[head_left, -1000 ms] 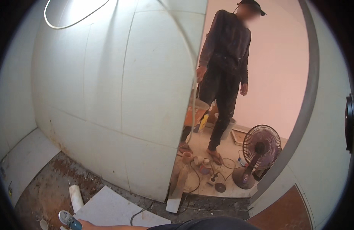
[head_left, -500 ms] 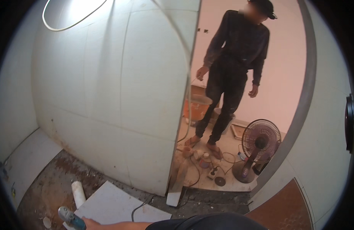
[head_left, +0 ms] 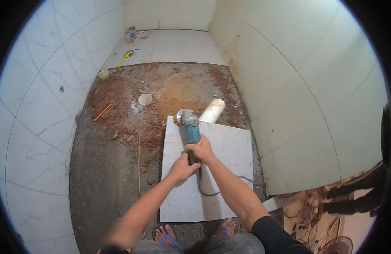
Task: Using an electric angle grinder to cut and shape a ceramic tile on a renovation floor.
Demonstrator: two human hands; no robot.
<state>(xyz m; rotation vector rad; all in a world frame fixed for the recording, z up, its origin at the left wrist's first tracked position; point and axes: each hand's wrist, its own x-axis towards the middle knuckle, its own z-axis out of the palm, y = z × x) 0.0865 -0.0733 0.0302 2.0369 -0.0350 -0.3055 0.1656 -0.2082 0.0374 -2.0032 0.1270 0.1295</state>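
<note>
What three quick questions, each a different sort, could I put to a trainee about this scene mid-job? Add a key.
1. Which hand grips the grinder farther forward, nearer its metal head?

2. True or false: the orange stick lies to the left of the white pipe.

3. Choose one. The yellow tape rests on:
a) the fan
b) the pale floor at the far end
c) the white pipe

Key:
1. The right hand; the left hand grips behind it.
2. True.
3. b
</note>
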